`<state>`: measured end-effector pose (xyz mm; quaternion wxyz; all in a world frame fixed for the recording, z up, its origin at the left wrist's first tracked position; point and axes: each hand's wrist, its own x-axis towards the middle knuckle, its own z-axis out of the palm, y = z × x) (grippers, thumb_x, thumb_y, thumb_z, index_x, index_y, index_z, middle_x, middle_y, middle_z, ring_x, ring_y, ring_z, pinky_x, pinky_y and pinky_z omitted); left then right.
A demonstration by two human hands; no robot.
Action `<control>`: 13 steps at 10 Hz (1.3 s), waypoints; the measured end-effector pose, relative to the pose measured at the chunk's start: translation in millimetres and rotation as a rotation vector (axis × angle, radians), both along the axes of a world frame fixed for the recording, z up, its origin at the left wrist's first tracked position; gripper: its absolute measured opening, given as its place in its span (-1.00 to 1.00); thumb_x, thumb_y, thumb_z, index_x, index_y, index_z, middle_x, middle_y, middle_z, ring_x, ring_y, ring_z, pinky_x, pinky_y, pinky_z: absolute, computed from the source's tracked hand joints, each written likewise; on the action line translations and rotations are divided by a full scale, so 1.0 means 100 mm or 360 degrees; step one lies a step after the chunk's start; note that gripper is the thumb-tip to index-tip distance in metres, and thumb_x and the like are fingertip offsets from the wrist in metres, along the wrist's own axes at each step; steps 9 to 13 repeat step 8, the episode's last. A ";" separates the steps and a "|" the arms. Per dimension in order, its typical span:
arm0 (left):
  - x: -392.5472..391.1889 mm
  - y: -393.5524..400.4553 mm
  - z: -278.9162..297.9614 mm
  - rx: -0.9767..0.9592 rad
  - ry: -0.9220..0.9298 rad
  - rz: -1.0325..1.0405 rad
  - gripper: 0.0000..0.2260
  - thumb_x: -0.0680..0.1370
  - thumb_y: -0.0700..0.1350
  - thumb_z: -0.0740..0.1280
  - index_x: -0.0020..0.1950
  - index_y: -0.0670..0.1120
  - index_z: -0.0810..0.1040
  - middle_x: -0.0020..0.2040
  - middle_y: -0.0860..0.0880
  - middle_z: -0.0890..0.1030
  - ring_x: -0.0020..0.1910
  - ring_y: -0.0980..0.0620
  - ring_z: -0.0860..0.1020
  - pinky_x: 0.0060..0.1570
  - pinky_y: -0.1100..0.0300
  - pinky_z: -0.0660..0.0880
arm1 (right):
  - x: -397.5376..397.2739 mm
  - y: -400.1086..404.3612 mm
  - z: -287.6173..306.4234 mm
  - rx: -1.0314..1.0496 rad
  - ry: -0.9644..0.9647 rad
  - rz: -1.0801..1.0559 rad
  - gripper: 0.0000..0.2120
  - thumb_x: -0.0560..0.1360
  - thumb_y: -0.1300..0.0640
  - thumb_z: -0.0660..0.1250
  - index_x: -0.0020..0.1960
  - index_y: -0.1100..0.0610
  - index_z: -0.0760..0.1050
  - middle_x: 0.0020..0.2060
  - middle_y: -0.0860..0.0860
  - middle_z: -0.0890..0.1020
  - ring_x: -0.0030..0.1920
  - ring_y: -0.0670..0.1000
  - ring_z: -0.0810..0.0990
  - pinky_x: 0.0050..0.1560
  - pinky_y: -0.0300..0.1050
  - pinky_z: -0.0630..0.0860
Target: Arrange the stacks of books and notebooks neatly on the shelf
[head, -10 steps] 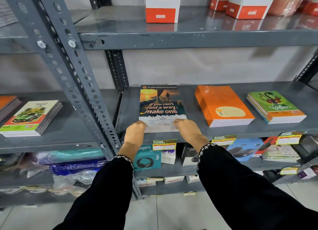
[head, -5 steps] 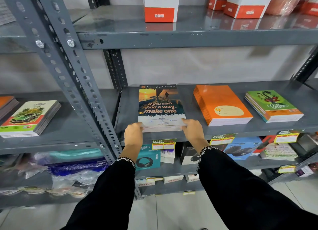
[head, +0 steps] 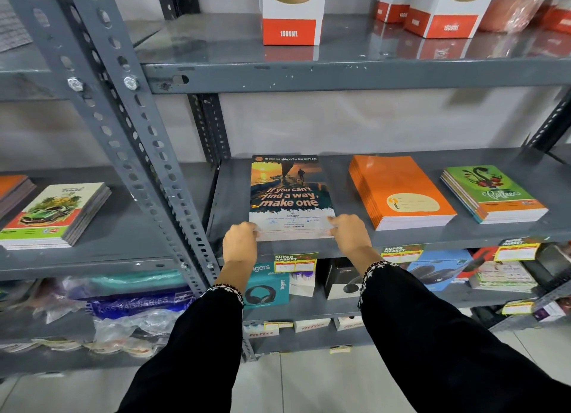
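A stack of notebooks with a sunset cover reading "If you can't find a way, make one" (head: 290, 193) lies flat on the grey middle shelf (head: 463, 236). My left hand (head: 239, 245) grips its front left corner. My right hand (head: 349, 230) holds its front right corner, fingertips on the cover. To the right lie an orange notebook stack (head: 398, 190) and a green "Coffee" stack (head: 491, 193), both flat and apart from each other. On the left bay sits a stack with a green car cover (head: 55, 214), and an orange-topped stack (head: 14, 190) shows at the frame edge.
A perforated grey upright (head: 133, 153) slants between the two bays. White and red 1000ML boxes (head: 292, 10) stand on the shelf above. Below are headphone boxes (head: 267, 289), price tags (head: 295, 261) and plastic-wrapped bags (head: 129, 307). Tiled floor lies underneath.
The sunset-cover stack has slid slightly deeper onto the shelf, and both hands stay at its front corners. The view has shifted a little.
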<state>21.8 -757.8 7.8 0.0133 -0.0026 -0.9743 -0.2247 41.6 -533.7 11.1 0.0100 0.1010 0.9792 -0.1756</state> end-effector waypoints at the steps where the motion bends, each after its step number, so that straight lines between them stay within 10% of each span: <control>1: -0.01 0.00 -0.02 -0.0182 -0.0003 -0.0060 -0.70 0.55 -0.36 0.17 0.14 -0.16 0.62 0.02 -0.21 0.69 -0.02 -0.22 0.64 -0.02 0.01 0.58 | -0.01 0.00 0.00 -0.0007 -0.0013 0.0002 -0.67 0.55 0.25 0.22 0.30 0.17 0.50 0.16 0.27 0.60 0.18 0.24 0.56 0.18 -0.01 0.49; 4: 0.22 0.15 -0.03 -0.0481 -0.0103 -0.0104 -0.59 0.58 -0.27 0.22 0.42 -0.24 0.24 0.34 -0.25 0.45 0.22 -0.22 0.53 0.09 -0.02 0.55 | 0.15 -0.04 0.07 0.0143 -0.0136 0.0163 -0.55 0.58 0.19 0.20 0.45 0.16 0.26 0.28 0.26 0.50 0.29 0.23 0.48 0.25 0.05 0.46; 6: 0.62 0.43 0.08 -0.0502 -0.0030 -0.0037 -0.32 0.61 -0.02 0.21 0.53 -0.31 -0.09 0.55 -0.28 0.06 0.52 -0.25 0.12 0.51 -0.06 0.20 | 0.60 0.23 0.08 0.0252 -0.0045 0.0213 -0.39 0.62 -0.04 0.06 0.55 0.20 -0.06 0.55 0.14 0.05 0.56 0.13 -0.03 0.56 0.06 -0.04; 8: 0.90 0.90 0.52 -0.0560 0.0551 -0.0166 -0.34 0.62 0.06 0.14 0.53 -0.29 -0.05 0.56 -0.28 0.03 0.55 -0.27 -0.01 0.55 -0.12 -0.01 | 0.96 0.64 0.41 0.0429 0.0366 0.0173 -0.42 0.64 -0.03 -0.01 0.53 0.27 -0.03 0.55 0.20 0.01 0.56 0.15 -0.07 0.56 0.08 -0.09; 13: 0.90 0.90 0.52 -0.0560 0.0551 -0.0166 -0.34 0.62 0.06 0.14 0.53 -0.29 -0.05 0.56 -0.28 0.03 0.55 -0.27 -0.01 0.55 -0.12 -0.01 | 0.96 0.64 0.41 0.0429 0.0366 0.0173 -0.42 0.64 -0.03 -0.01 0.53 0.27 -0.03 0.55 0.20 0.01 0.56 0.15 -0.07 0.56 0.08 -0.09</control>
